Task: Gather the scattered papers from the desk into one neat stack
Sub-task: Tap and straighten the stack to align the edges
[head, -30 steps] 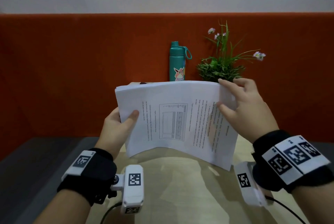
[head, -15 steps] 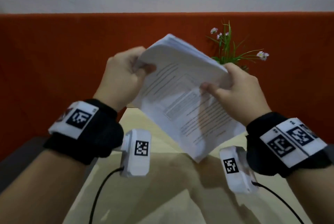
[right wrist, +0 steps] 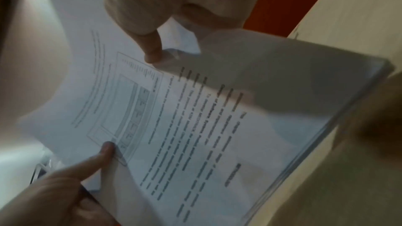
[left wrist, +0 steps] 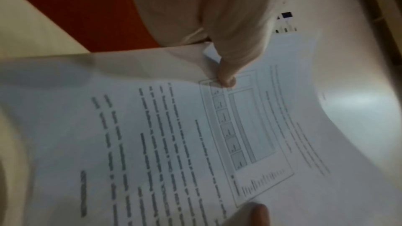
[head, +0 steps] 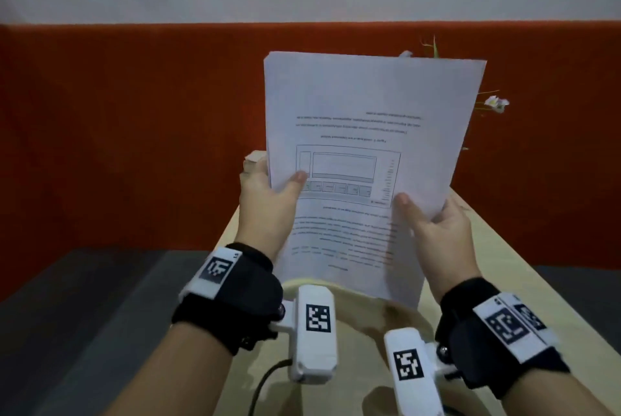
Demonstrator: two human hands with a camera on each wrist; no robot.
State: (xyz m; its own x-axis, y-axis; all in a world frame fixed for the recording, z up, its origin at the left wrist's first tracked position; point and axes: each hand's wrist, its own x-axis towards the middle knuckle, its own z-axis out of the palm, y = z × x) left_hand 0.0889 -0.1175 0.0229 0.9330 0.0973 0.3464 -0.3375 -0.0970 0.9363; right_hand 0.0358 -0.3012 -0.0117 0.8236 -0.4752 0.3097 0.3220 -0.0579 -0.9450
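A stack of printed papers stands upright on its short edge above the light wooden desk, text upside down to me. My left hand grips its left edge, thumb on the front sheet. My right hand grips the right edge, thumb also on the front. In the left wrist view the left thumb presses the papers beside the printed figure. The right wrist view shows the paper stack with its layered edge and both thumbs on it.
An orange partition runs behind the desk. A plant with small flowers pokes out behind the papers at the right. Dark floor lies left of the desk. The bottle seen earlier is hidden by the papers.
The stack was held sideways, then tilted and turned; now it stands upright in portrait orientation. Both hands have shifted down to the lower side edges.
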